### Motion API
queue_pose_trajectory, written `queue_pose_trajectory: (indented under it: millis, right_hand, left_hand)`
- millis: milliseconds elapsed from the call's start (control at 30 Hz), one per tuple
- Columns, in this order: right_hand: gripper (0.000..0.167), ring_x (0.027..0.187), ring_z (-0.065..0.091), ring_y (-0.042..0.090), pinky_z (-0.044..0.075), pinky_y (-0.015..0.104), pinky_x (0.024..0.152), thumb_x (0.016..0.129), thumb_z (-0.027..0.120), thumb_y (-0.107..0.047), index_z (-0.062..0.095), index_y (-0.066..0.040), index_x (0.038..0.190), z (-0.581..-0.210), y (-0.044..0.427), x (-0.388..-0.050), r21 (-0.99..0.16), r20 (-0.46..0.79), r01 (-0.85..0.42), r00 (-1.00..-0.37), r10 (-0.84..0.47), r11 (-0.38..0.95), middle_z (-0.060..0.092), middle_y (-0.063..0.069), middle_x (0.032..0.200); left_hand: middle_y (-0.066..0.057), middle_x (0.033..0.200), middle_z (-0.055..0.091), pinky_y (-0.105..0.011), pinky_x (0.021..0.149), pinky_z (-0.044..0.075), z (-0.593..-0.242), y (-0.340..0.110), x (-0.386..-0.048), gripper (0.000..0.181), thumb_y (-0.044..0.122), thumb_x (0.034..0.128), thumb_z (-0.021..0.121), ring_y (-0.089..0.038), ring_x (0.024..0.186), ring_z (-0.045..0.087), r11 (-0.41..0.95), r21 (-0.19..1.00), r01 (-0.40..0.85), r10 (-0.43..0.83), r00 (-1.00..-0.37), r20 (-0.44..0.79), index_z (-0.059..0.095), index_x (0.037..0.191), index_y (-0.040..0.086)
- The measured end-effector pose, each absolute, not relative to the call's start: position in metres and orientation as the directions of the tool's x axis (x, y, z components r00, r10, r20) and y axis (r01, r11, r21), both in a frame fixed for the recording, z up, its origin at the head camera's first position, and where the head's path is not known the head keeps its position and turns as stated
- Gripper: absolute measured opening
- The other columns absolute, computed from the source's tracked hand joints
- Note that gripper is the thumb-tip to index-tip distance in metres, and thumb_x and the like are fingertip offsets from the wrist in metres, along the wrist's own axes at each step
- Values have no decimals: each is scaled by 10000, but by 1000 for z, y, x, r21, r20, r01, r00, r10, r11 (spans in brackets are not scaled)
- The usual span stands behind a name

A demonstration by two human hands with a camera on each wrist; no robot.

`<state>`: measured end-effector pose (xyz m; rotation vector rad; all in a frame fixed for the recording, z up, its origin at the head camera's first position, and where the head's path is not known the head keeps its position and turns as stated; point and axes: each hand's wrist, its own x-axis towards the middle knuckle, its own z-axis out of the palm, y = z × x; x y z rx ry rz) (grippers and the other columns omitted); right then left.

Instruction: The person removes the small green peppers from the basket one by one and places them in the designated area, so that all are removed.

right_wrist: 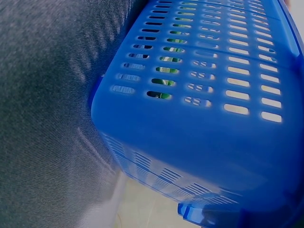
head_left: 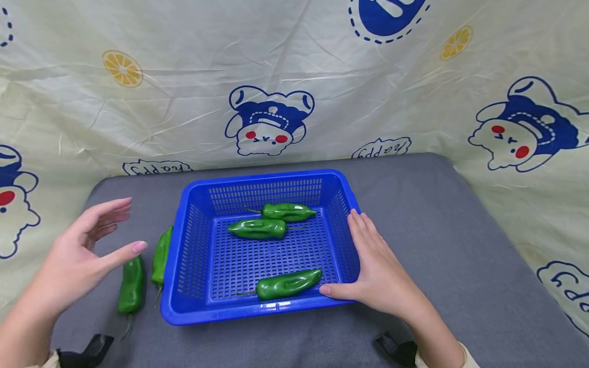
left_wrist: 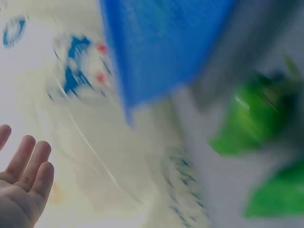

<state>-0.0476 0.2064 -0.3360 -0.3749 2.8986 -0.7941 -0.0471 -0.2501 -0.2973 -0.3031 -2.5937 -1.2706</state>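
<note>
Left hand point(head_left: 75, 258) spread, green pepper point(head_left: 132, 289) partly behind it; right hand point(head_left: 379, 271) straight-fingered on basket point(head_left: 221, 313)

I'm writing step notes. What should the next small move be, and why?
Probably lower the left hand to grasp the nearest pepper. That hand is open and empty; this pepper and another pepper lie left of the basket, three peppers lie inside, and the right hand rests against the basket's right side.

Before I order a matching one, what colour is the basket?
Blue; the head view shows the basket best.
</note>
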Motion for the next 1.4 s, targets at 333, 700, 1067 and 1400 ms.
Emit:
queue_pose_trajectory:
  millis: [333,700,1067,1400]
  right_hand:
    - [1365,1556,-14,306,178,696,1156,645,735,-784,25,-119,1602,-337,207,-47,-520,-38,-208,-963,-266,828,-8,51,1685]
    - [1367,1554,-3,318,180,696,1156,641,741,-780,31,-117,1602,-338,206,-48,-522,-32,-209,-964,-264,827,-10,51,1685]
    - [1361,1555,-18,309,174,705,1152,648,770,-740,24,-121,1603,-339,206,-48,-523,-28,-208,-965,-261,827,-14,49,1685]
    - [1362,1556,-33,293,176,706,1150,648,753,-761,21,-121,1602,-338,206,-48,-522,-39,-208,-963,-267,827,-17,47,1684]
  left_hand:
    - [75,1478,501,-414,1121,418,-252,-159,-43,656,314,875,765,-160,1388,453,596,687,417,474,-872,118,457,1453,349]
    - [93,1536,440,-516,1126,399,-287,-115,-55,671,407,897,719,-209,1421,434,526,800,289,639,-755,-147,408,1490,361]
    - [75,1514,479,-480,1121,416,-333,-95,-67,633,294,904,732,-192,1407,450,507,805,307,698,-694,-176,462,1476,304]
    - [-57,1533,464,-519,1171,328,-352,-89,-74,653,190,897,729,-279,1432,415,532,751,391,741,-644,-190,461,1492,225]
